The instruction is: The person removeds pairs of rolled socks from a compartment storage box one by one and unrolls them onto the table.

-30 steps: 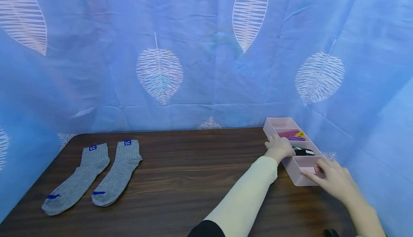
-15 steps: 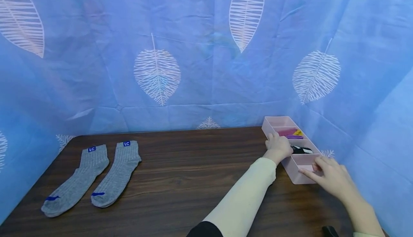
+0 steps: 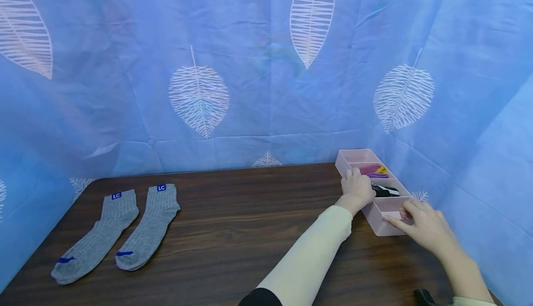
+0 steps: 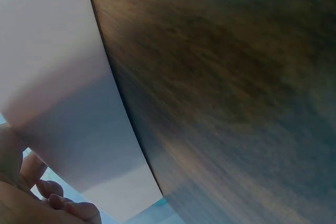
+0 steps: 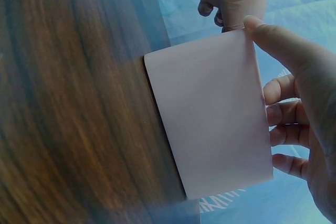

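Pink box (image 3: 384, 226), four compartments: right of frame. Left hand (image 3: 357, 190): fingers bent at its left rim; firmness of hold cannot be told. Right hand (image 3: 430, 229): fingers curled, gripping near end. Grey socks (image 3: 147, 232), two: lower left.

Passable: dark brown wood-grain tabletop (image 3: 220, 232) between grey ribbed socks (image 3: 148, 229) and cream-sleeved forearm (image 3: 306, 255). Left hand (image 3: 356, 189) blocks left side of pink divided plastic tray (image 3: 385, 225), right hand (image 3: 429, 226) its near right corner; blue leaf-print cloth (image 3: 250, 102) behind. Tray-to-cloth gap at right unclear.
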Motion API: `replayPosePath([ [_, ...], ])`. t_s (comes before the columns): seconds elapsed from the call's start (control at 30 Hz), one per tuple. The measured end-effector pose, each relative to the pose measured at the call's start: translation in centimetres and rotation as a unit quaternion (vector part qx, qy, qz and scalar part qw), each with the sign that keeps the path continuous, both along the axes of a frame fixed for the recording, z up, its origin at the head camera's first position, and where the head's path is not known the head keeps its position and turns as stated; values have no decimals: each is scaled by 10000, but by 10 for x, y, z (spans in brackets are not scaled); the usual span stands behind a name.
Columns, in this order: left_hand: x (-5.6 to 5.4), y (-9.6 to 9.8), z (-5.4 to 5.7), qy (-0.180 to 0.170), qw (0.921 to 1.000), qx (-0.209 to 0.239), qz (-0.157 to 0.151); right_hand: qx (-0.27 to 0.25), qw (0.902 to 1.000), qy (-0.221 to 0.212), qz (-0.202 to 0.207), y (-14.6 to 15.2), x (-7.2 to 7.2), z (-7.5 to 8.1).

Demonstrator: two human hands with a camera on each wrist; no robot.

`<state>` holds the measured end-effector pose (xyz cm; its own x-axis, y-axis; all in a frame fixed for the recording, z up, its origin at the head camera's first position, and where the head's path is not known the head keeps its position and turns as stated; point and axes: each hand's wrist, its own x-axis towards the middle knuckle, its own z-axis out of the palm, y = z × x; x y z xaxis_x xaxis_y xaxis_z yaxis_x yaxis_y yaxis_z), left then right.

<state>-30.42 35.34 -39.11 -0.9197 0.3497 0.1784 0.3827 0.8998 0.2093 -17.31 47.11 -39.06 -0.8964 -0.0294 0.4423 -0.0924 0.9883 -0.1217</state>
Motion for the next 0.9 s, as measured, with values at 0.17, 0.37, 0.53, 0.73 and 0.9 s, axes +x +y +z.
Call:
replayPosePath([
  [0.17,0,-1,2,-228,9997,105,-21,-35,9999,-126,-41,0,0,0],
  [0.37,2,-1,12,-625,9980,52,75,-60,9999,-70,-53,1,-1,-1],
  [0.53,3,0,18,-648,9976,-207,136,-60,10000,10,-42,0,0,-1],
  [0.73,4,1,18,-395,9986,-337,78,-33,10000,-39,-80,-1,0,1],
  [0.9,3,3,13,-248,9992,-282,-122,-40,9999,-88,-68,-1,2,1],
])
